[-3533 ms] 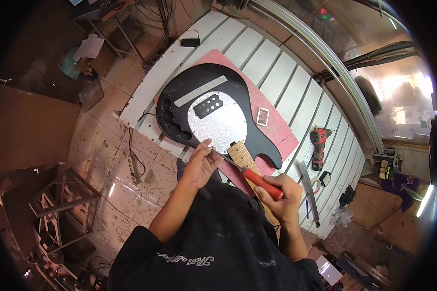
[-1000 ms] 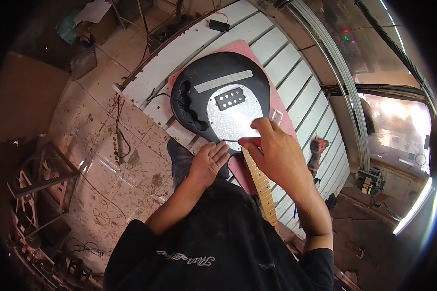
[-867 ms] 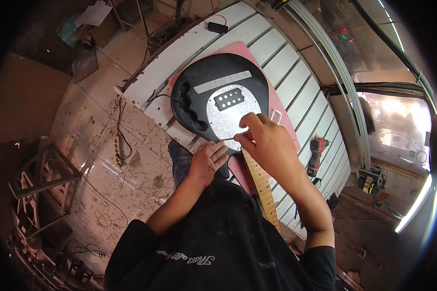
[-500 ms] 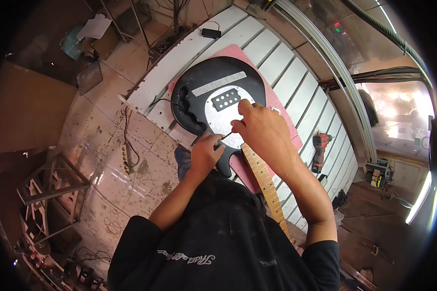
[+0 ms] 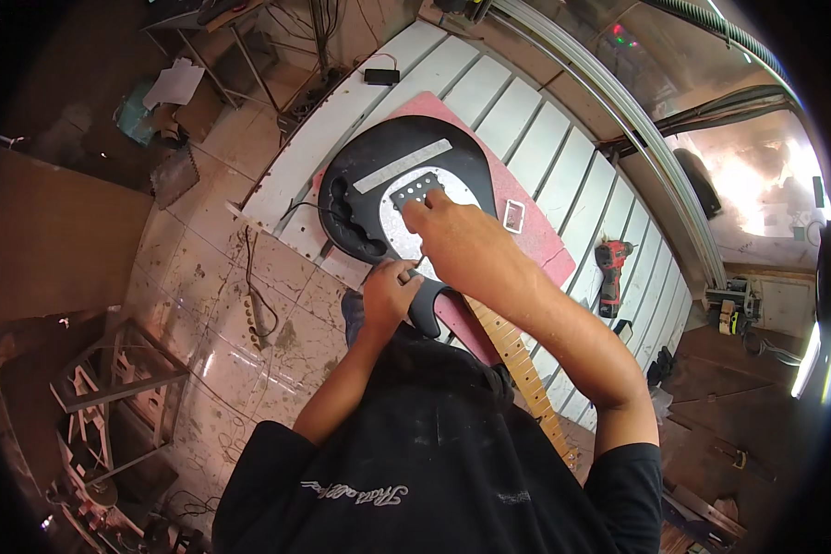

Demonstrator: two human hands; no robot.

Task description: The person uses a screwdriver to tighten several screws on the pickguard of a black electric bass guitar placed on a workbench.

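The guitar body (image 5: pixel 379 185) lies on a mat (image 5: pixel 526 231) on the tabletop (image 5: pixel 489 88); a drill (image 5: pixel 609 272) lies to its right.

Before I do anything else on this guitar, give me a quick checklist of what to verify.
1. Guitar body lying flat on the pink mat: ok.
2. Left hand steadying the body's lower edge: ok.
3. Right hand on the silver plate: ok; what its fingers pinch: cannot tell.
4. Neck seated against the body: cannot tell, hands hide the joint.
5. Red drill lying on the bench, away from both hands: ok.
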